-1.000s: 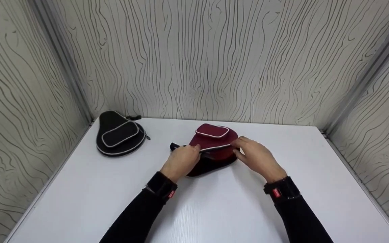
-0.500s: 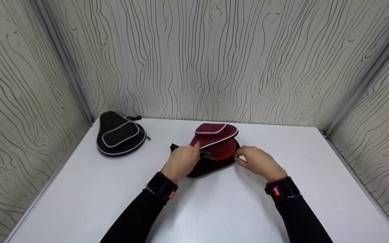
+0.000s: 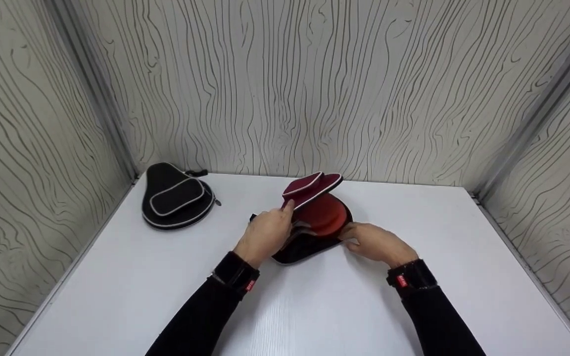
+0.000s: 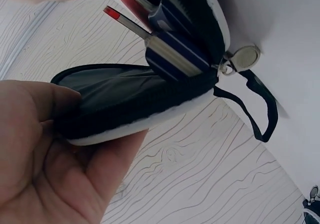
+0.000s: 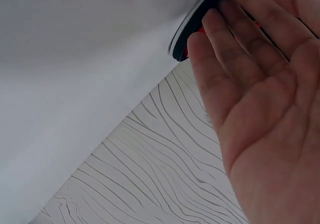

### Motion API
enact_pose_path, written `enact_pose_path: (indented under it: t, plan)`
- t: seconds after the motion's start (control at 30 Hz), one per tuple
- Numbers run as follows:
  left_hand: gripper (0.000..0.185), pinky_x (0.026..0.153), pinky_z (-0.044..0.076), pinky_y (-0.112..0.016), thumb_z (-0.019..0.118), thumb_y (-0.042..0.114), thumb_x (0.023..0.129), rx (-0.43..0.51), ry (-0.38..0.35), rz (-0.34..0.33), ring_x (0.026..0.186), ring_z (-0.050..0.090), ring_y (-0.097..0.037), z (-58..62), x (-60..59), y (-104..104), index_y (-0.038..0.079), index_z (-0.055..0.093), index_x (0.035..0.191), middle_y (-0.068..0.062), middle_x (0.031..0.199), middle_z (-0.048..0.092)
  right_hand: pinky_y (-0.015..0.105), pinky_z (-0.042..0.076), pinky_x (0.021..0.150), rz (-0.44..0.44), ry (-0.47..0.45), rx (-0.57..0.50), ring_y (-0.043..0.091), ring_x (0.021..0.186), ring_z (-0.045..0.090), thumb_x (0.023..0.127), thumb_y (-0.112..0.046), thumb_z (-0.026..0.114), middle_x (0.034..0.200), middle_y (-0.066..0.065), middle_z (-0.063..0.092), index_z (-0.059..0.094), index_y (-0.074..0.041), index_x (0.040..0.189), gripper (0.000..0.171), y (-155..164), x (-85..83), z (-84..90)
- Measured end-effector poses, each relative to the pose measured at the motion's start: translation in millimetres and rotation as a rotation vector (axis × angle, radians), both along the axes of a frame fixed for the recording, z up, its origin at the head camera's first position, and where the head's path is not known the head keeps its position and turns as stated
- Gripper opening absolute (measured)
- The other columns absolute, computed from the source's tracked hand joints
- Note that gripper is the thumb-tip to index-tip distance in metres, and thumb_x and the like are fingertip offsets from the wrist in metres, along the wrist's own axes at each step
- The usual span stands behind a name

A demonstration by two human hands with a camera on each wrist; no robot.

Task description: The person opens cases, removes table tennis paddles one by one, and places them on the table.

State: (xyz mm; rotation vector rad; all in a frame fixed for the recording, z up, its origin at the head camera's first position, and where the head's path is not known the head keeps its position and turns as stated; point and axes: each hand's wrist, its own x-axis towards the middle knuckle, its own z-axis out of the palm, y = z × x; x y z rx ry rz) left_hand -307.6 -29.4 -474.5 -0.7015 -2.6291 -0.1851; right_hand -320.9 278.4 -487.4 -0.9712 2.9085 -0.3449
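case gapes, burgundy outside, piped in white.

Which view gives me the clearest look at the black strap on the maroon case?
The left wrist view: the black strap shows close up as a loop beside the zip pull. The head view shows only a dark tip beside the left hand; the right wrist view shows none.

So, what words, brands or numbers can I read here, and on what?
Nothing readable.
Left red tag on the left wristband: pale marks, too small to read.
Right red tag on the right wristband: likewise.
Red case and black case: no lettering I can make out.
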Motion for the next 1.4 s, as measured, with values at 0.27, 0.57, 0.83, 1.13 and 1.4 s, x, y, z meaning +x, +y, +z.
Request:
enact_pose_path:
  t: [0.27,0.57,0.83,1.13,1.4]
  plan:
    - [0.067,0.064,0.072,-0.044,0.077,0.01,0.11,0.047,0.069,0.034,0.095,0.089,-0.033,7.3,-5.3,-6,-0.004,0.054,0.172,-0.022,0.152,0.08,0.056,0.067,0.114,-0.047,-0.038,0.012,0.038,0.128,0.082,0.112,-0.009,0.069,0.13,0.012,0.085,0.088,-0.002,0.125,0.024,5,1.5,3.7]
    - [0.082,0.102,0.073,-0.058,0.076,0.011,0.106,0.083,0.065,0.032,0.158,0.068,-0.036,13.0,-12.1,-14,0.001,0.042,0.18,-0.018,0.182,0.054,0.058,0.066,0.114,-0.119,-0.08,-0.04,0.037,0.128,0.082,0.109,-0.005,0.066,0.128,0.009,0.086,0.09,-0.005,0.121,0.026,13,1.5,5.7]
    - [0.088,0.138,0.051,-0.051,0.077,0.016,0.106,0.027,0.043,0.037,0.176,0.047,-0.034,15.3,-15.7,-23,0.001,0.037,0.183,-0.017,0.191,0.041,0.067,0.061,0.123,-0.247,-0.129,-0.022,0.047,0.141,0.076,0.112,-0.016,0.07,0.14,0.017,0.085,0.088,-0.003,0.13,0.028,24,-1.8,7.1]
    - [0.083,0.145,0.041,-0.05,0.075,0.022,0.109,-0.075,-0.025,0.064,0.179,0.041,-0.028,11.2,-17.9,-28,0.005,0.04,0.182,-0.012,0.193,0.038,0.068,0.063,0.117,-0.307,-0.156,-0.029,0.046,0.134,0.08,0.112,-0.017,0.072,0.131,0.016,0.088,0.087,-0.002,0.127,0.026,34,-6.1,7.9]
    - [0.072,0.147,0.037,-0.048,0.073,0.033,0.112,-0.18,-0.055,0.075,0.175,0.05,-0.026,1.8,-19.2,-32,0.008,0.054,0.176,-0.009,0.185,0.052,0.063,0.067,0.106,-0.263,-0.108,-0.012,0.036,0.119,0.082,0.111,-0.016,0.072,0.118,0.011,0.087,0.087,-0.005,0.117,0.019,36,-7.2,5.9]
